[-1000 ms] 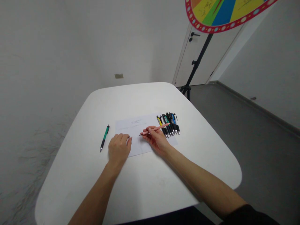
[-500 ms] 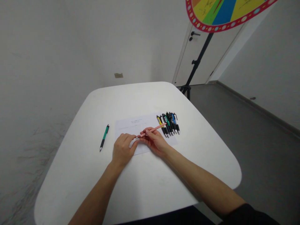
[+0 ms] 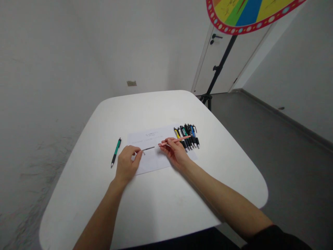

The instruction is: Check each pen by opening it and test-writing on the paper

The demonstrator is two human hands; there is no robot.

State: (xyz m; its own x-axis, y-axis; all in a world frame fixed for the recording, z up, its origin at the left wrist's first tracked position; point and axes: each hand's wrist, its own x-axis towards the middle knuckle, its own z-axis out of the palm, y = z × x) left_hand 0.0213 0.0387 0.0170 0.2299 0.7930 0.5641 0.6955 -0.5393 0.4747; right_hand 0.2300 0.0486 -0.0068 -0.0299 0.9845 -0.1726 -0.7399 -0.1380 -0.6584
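My left hand (image 3: 127, 162) pinches a thin dark pen refill (image 3: 148, 148) whose free end points right. Between the fingertips of my right hand (image 3: 176, 152) is a pink pen barrel (image 3: 182, 138), tilted up to the right. A small gap separates the refill from the barrel. Both are above a printed white sheet of paper (image 3: 151, 163). Several pens (image 3: 187, 136) lie side by side on the sheet's right part, partly behind the pink barrel. One green and black pen (image 3: 116, 152) rests left of the sheet.
The white table (image 3: 145, 111) has rounded corners. Beyond its far right corner, a black tripod stand (image 3: 218, 71) holds a colourful wheel (image 3: 247, 17) in front of a door. A wall stands behind the table.
My left hand has moved left, drawing the refill away from the pink barrel. My right hand has shifted slightly right with the barrel.
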